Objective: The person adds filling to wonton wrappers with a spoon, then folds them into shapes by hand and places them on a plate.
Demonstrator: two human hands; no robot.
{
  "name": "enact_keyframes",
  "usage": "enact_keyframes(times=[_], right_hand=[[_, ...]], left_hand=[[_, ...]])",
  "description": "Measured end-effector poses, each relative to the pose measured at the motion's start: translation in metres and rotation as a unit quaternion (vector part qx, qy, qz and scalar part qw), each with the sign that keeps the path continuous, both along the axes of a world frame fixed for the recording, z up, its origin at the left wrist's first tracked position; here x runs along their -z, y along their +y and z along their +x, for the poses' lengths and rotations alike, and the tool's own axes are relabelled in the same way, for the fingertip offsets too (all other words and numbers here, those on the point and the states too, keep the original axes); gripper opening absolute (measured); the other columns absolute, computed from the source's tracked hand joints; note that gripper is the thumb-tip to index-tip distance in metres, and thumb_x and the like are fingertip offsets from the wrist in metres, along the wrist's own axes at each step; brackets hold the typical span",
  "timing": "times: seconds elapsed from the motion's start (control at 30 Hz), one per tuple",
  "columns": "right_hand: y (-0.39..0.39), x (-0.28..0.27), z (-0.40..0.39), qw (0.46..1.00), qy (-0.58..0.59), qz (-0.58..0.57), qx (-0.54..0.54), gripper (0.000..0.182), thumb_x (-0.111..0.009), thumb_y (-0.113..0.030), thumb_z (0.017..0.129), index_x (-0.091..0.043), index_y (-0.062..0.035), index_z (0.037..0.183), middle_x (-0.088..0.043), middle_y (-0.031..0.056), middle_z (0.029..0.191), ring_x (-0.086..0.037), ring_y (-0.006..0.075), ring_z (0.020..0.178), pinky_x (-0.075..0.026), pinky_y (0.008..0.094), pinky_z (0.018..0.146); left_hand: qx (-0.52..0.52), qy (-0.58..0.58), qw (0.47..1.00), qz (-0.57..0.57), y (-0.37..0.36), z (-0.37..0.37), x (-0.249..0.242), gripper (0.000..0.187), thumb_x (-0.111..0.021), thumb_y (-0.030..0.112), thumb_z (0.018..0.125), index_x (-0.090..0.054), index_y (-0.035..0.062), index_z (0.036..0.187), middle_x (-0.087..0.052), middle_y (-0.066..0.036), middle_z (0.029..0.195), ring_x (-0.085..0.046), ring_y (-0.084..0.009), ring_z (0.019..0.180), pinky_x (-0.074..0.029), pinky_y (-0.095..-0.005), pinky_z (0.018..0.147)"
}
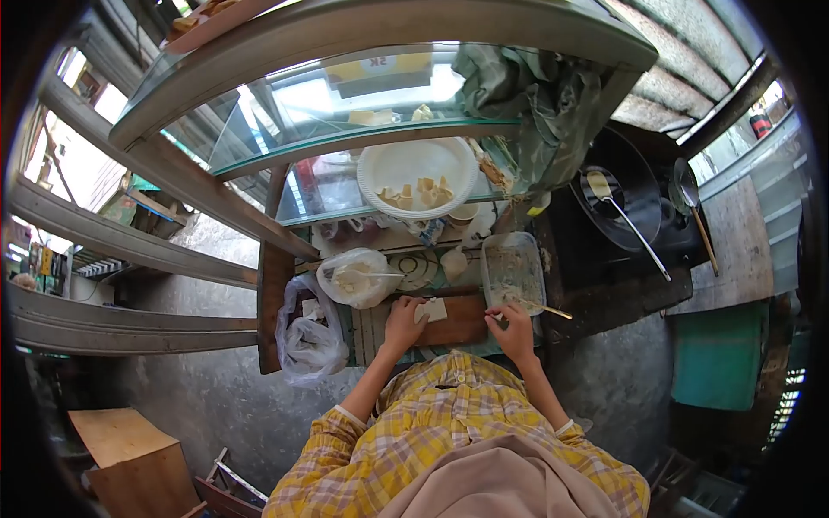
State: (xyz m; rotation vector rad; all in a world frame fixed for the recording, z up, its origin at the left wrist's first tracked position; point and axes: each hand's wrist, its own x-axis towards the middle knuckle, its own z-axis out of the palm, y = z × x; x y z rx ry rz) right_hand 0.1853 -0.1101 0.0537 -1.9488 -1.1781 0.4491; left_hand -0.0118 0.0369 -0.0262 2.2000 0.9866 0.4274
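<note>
A glass display case [285, 129] with curved front stood over the far side of the tabletop [371, 332], and a white plate [416, 173] with pale folded pieces lay on its lower shelf. To the right of it a black wok [635, 186] held a long ladle [626, 216]. On the tabletop itself a clear plastic container [513, 269] stood at the right, a plastic bag [356, 278] with pale filling at the left, and another bag [308, 337] hung at the left edge. Between them lay a wooden cutting board [458, 324]. The person's left hand [403, 321] rested on the board, its fingers touching a small pale square wrapper [433, 310] that lay flat there; the grip was not clenched around it, only pressing at its edge. The right hand [511, 326] was beside the container, its grip grasping a thin stick-like utensil [542, 308] whose end pointed to the right.
</note>
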Motion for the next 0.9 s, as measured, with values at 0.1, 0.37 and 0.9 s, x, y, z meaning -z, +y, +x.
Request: enact_keyframes(times=[0.1, 0.37, 0.9], right_hand=[[-0.019, 0.013, 0.005, 0.999, -0.007, -0.027, 0.019, 0.01, -0.065, -0.01, 0.076, -0.065, -0.0044, 0.084, -0.058, 0.0081, 0.082, -0.056, 0.0235, 0.073, -0.045, 0.035, 0.063], [-0.048, 0.026, 0.018, 0.977, -0.045, 0.032, 0.205, 0.027, -0.068, -0.011, 0.073, -0.059, -0.0054, 0.098, -0.051, 0.0086, 0.085, -0.049, 0.0228, 0.074, -0.042, 0.0335, 0.067], [-0.032, 0.035, 0.058, 0.959, 0.144, 0.09, 0.227, 0.023, -0.049, -0.019, 0.093, -0.065, -0.003, 0.091, -0.056, -0.0011, 0.069, -0.046, 0.0039, 0.056, -0.035, 0.0204, 0.048]], left_hand=[[0.027, 0.084, 0.995, 0.05, -0.008, 0.004, 0.006, 0.046, -0.071, 0.023, 0.068, -0.055, 0.0107, 0.109, -0.049, -0.009, 0.103, -0.046, -0.0269, 0.101, -0.044, -0.0404, 0.075], [0.054, 0.217, 0.971, 0.082, -0.003, 0.006, 0.024, 0.06, -0.075, 0.023, 0.061, -0.051, 0.0094, 0.115, -0.048, -0.009, 0.106, -0.045, -0.0274, 0.103, -0.044, -0.0429, 0.077], [0.015, 0.06, 0.997, 0.056, 0.0, -0.011, 0.017, 0.04, -0.07, 0.013, 0.065, -0.059, 0.007, 0.103, -0.056, -0.011, 0.093, -0.052, -0.0297, 0.092, -0.044, -0.0391, 0.078]])
